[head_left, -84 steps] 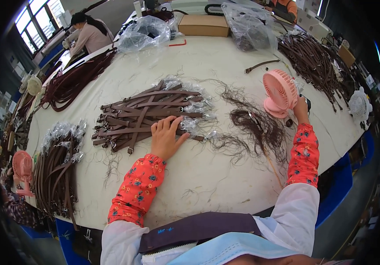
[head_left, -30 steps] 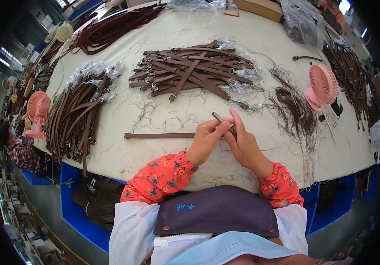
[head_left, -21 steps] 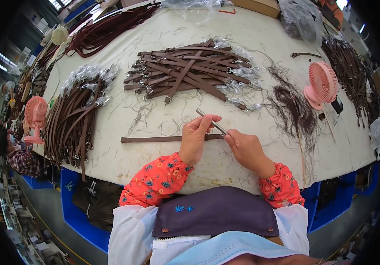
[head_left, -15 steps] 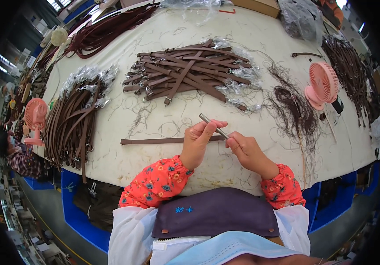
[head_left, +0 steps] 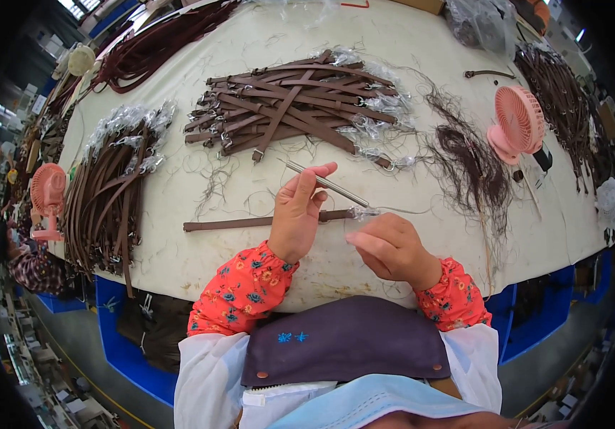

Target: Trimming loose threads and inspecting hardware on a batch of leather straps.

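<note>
My left hand (head_left: 297, 214) is closed on a slim silvery metal rod (head_left: 329, 184), which slants from upper left down to the right. Close by on the right, my right hand (head_left: 393, 247) has its thumb and fingers pinched together. Whatever is between them is too small to make out. Beyond both hands a single brown strap (head_left: 239, 223) lies flat across the table, partly covered by my left hand. Clear plastic wraps its right end (head_left: 363, 211).
A crossed pile of brown straps (head_left: 286, 107) lies mid-table, another bundle (head_left: 103, 200) hangs over the left edge. Dark loose threads (head_left: 468, 168) lie to the right. Pink fans stand left (head_left: 48, 196) and right (head_left: 518, 121). Farther right hang more straps (head_left: 557, 100).
My right hand has come off the rod's lower end and moved slightly down. My left hand has shifted left with the rod, uncovering the strap's plastic-wrapped end.
</note>
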Motion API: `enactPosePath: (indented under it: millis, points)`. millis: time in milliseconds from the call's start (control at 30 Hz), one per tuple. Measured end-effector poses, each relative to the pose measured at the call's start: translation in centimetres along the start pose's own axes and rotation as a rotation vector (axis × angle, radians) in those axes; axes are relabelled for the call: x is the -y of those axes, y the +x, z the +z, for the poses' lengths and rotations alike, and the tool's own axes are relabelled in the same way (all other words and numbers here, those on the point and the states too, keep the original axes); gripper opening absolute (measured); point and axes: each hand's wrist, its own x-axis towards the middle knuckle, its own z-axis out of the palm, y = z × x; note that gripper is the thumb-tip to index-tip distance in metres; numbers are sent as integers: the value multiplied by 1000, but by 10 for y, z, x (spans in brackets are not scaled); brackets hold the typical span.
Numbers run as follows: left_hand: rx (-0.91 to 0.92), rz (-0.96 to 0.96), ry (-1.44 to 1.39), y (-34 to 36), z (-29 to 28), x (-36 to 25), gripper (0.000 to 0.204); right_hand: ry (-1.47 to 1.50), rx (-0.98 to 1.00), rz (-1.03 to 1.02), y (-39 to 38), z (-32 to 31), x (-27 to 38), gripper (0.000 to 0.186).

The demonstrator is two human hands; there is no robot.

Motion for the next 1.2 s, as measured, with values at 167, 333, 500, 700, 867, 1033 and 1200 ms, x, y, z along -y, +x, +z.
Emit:
enactPosePath:
  millis: [167,333,500,700,867,1033,1200]
  points:
    - [162,-181,-244,-8,10,-2,29,459,-3,522,-11,9,1,53]
    - [366,-259,56,-14,2,10,26,633,287,422,-13,-2,-10,45]
    - [389,369,1231,-4,-3,-14,34,507,44,477,-13,-1,-24,25]
    - [511,377,1514,-1,-27,-11,29,215,185,274,-18,15,-34,24]
    - [592,300,1336,10,-38,-14,15,261,214,326,-18,4,-43,23]
    - [595,216,1382,15,-39,-20,10,150,342,285,-15,-22,-49,20]
    - [461,490,1516,8,-30,-21,19,82,400,358,-8,-30,-42,17]
